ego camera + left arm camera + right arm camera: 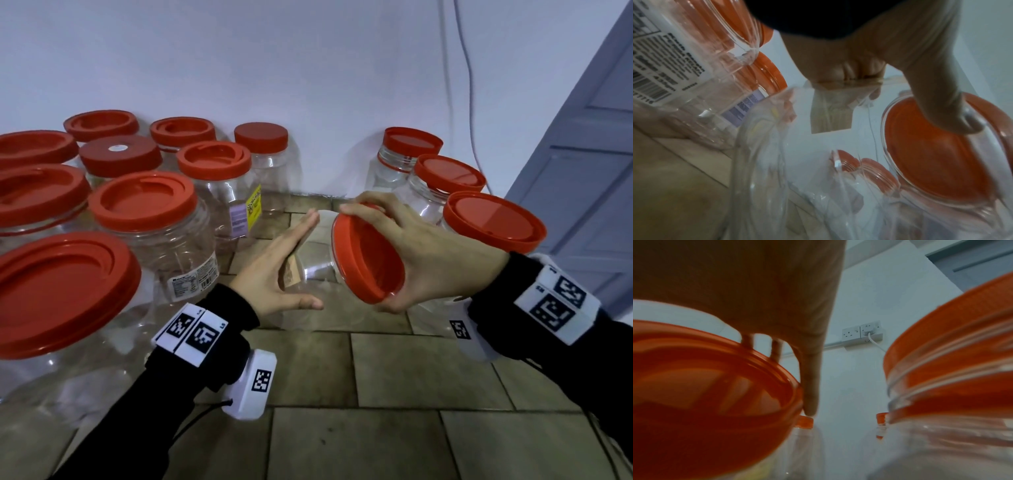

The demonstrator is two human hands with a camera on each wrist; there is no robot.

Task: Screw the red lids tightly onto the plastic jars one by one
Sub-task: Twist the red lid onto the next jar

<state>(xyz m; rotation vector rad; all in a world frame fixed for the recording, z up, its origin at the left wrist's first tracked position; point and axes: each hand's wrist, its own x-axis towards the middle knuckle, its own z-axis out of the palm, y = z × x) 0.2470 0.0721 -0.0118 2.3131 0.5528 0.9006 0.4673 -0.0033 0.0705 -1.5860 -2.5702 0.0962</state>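
A clear plastic jar (318,274) hangs tilted above the tiled floor between my two hands, its mouth toward the right. A red lid (359,267) sits on that mouth. My right hand (376,255) grips the lid's rim, fingers over the top and thumb below. My left hand (301,260) lies flat against the jar's body with straight fingers, thumb spread underneath. In the left wrist view the thumb (953,113) presses the jar (818,162) near the lid (931,162). The right wrist view shows fingers (812,386) curled over the lid's edge (705,394).
Several clear jars with red lids (144,205) crowd the floor at the left against the white wall. Three more lidded jars (493,222) stand at the right, close to my right hand. A grey door (582,137) is far right. Bare tiles (376,377) lie in front.
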